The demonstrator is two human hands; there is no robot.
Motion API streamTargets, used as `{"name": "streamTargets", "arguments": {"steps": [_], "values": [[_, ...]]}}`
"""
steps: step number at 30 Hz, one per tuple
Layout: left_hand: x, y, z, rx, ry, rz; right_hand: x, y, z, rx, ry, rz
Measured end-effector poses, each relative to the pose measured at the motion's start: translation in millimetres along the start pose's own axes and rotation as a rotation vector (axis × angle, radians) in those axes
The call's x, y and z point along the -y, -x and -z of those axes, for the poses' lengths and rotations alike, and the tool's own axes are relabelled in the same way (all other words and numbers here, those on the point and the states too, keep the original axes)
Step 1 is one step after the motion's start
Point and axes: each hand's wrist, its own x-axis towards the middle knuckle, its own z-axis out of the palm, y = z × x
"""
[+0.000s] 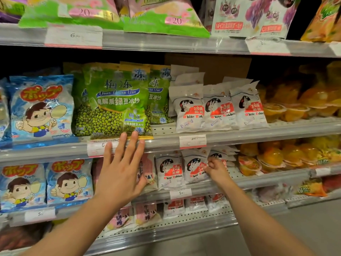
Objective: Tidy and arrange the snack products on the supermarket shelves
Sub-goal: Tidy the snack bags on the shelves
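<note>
Seemingly white bag (195, 168) inside right grip (215, 168).

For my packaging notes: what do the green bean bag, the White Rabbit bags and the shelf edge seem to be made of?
Green bean bag: glossy plastic film, by its glare and wrinkles. White Rabbit bags: thin, duller plastic film, creased, with flat sealed tops. Shelf edge: probably grey painted metal with a clear plastic label strip; I cannot be sure.

On the middle shelf (166, 143), mung bean bags (118, 100) stand at frame centre, lollipop bags (41, 108) to their left, White Rabbit bags (217, 109) to their right, and jelly cups (295, 106) at far right.
</note>
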Motion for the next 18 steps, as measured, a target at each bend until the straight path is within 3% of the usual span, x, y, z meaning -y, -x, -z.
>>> {"name": "streamTargets", "arguments": {"steps": [3,9,14,18], "values": [[-0.4,0.2,-1.6,-0.015,0.008,0.005,1.8,-5.4,-3.9,-0.002,0.210,0.079],[-0.6,-0.3,-4.0,-0.033,0.011,0.005,6.5,3.3,-6.1,-0.224,0.801,0.176],[-1.2,-1.1,-7.3,-0.039,0.015,0.009,-18.3,8.3,19.9,-0.509,0.604,0.102],[-1.1,-0.4,-8.1,-0.056,0.020,0.013,-32.1,10.4,34.7,-0.378,0.477,-0.053]]}}
